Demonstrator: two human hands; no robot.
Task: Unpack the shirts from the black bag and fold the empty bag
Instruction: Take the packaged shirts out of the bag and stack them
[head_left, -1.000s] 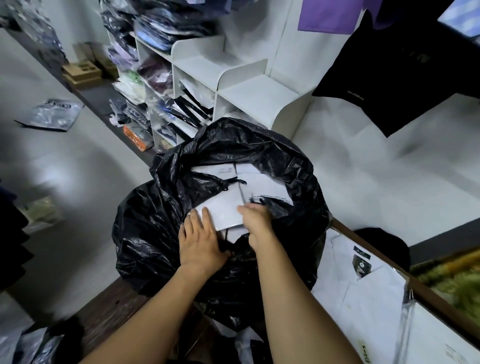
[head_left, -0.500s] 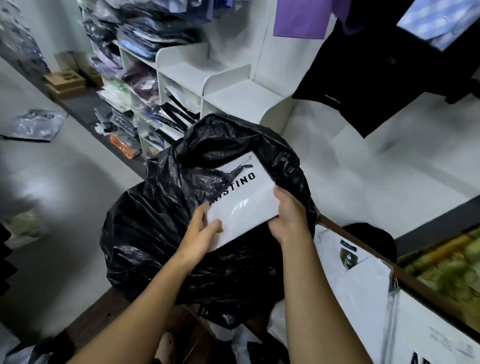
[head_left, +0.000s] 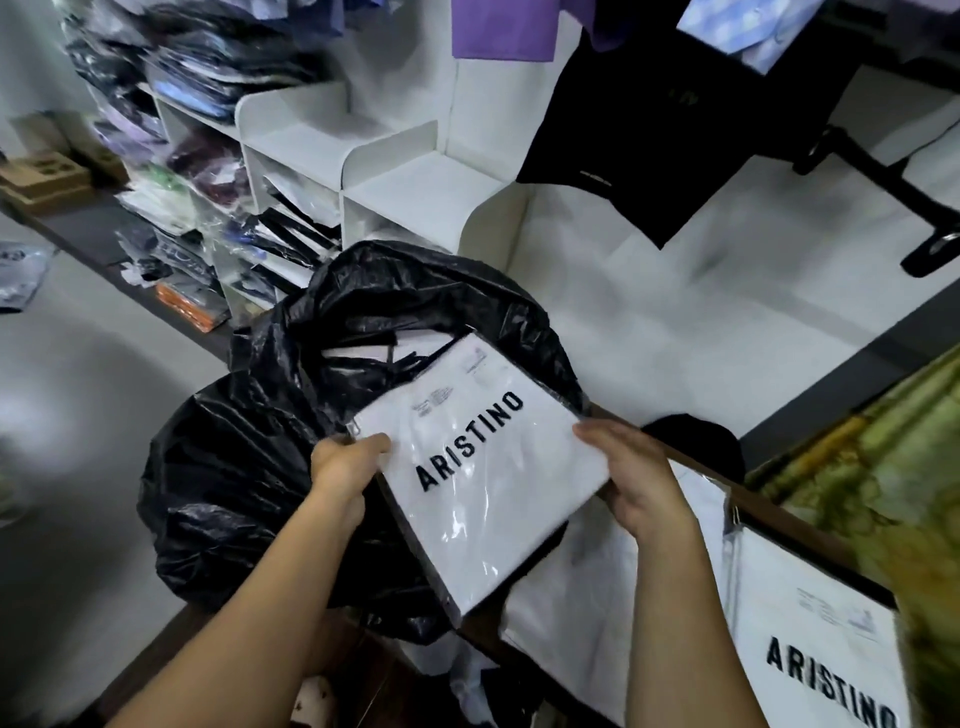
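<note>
The left hand (head_left: 347, 465) grips the left edge of a packed white shirt (head_left: 483, 467), with the thumb on top of the clear wrapper and the other fingers curled under it. The right hand (head_left: 631, 475) holds the right edge of the same packet, fingers pressed together along the side and partly under it. The packet is flat, tilted a little, and carries the word ARISTINO in black letters; it is held in the air just in front of the open mouth of the black bag (head_left: 234, 467). The bag is crumpled and shiny, and inside its opening some more white packets (head_left: 358, 353) show, partly hidden by the black plastic. The bag stands on a dark wooden bench (head_left: 171, 654). To the right of the held packet, other packed white shirts (head_left: 587, 597) lie flat on the bench, and the nearest one at the lower right (head_left: 821, 649) shows the same ARISTINO print. Behind the bag stands a white shelf unit (head_left: 415, 187) with open compartments, some of them filled with packed clothes (head_left: 208, 93). A black garment (head_left: 649, 130) and a purple one (head_left: 498, 31) hang above on the right side.
</note>
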